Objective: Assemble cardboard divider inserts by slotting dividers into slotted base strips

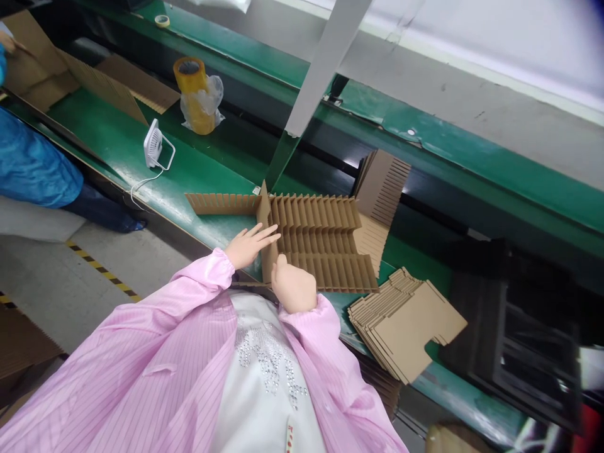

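Note:
A partly assembled cardboard divider [325,242] lies on the green bench in front of me, with many slotted strips standing side by side. At its left end a cross panel [267,248] stands upright, and one slotted strip [221,204] juts out leftward from it. My left hand [249,245] lies with fingers stretched out, its fingertips at the cross panel. Close to my body, my right hand [295,286] is curled closed at the near left corner of the divider, by the cross panel. Its fingertips are partly hidden, but they appear to grip the cardboard there.
Slotted cardboard sheets [384,182] lean behind the divider. Notched cardboard pieces [415,321] are stacked at right, before a black crate [519,333]. A small white fan [153,146] and yellow tape rolls [195,100] stand left. A co-worker's blue sleeve [38,157] shows far left.

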Tool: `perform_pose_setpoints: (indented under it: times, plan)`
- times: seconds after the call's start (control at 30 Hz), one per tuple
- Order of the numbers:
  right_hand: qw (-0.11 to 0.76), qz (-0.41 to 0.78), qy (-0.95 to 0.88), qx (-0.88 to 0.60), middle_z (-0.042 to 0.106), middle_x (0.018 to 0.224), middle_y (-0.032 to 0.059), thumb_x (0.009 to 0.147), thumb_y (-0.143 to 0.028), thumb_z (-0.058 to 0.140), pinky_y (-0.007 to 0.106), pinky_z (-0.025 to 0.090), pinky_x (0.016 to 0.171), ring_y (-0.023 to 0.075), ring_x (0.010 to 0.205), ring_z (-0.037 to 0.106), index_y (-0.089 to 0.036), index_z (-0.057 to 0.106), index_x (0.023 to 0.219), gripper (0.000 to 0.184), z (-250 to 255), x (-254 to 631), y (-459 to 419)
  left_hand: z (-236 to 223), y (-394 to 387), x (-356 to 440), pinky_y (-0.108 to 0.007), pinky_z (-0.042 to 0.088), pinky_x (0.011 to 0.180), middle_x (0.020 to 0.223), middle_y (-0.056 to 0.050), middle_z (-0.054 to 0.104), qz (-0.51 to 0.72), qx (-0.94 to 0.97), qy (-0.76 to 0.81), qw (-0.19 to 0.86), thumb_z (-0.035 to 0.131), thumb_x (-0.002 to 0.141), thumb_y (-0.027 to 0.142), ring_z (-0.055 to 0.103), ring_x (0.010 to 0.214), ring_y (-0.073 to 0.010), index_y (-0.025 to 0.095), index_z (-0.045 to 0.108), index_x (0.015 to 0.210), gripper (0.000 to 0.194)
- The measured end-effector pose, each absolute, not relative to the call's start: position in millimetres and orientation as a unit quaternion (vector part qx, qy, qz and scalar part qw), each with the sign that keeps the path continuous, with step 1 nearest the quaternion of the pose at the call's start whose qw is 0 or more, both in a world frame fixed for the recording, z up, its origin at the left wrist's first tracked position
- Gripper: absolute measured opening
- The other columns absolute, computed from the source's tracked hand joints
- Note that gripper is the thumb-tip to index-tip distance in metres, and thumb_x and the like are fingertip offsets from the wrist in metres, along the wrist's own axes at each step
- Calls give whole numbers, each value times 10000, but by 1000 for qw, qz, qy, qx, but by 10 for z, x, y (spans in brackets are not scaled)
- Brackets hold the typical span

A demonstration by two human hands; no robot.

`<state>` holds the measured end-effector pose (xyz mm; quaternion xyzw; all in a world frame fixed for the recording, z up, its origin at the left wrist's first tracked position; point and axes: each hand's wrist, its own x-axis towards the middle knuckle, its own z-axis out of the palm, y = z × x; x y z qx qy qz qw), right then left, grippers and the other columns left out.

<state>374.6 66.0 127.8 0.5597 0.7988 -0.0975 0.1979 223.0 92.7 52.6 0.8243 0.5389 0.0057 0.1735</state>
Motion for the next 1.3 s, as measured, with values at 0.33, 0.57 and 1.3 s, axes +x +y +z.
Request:
perform_pose_setpoints:
  times: [0.33,0.57,1.3]
  plan:
    - [172,-82,802,566,681,760,111,985,-246,243,205,384,532,190,712,696,-116,492,1050,288,1155,3733,627,546,935,2229,-510,362,1071,1602,9,169,7,819,546,179,347,814,2,187,1451,-264,267,253,1495,737]
    - [160,-78,798,576,673,729,89,989,-251,237,208,323,486,184,695,694,-134,481,1042,276,1123,3735,617,541,951,2238,-473,369,1072,1600,0,180,19,819,544,183,349,807,8,224,1442,-247,242,277,1486,722]
    - [161,-90,786,589,692,788,68,1001,-275,212,236,327,484,184,708,690,-169,469,1059,284,1131,3733,699,505,777,2410,-401,431,996,1526,-309,211,54,723,628,283,372,908,164,441,1322,-303,0,238,1443,575]
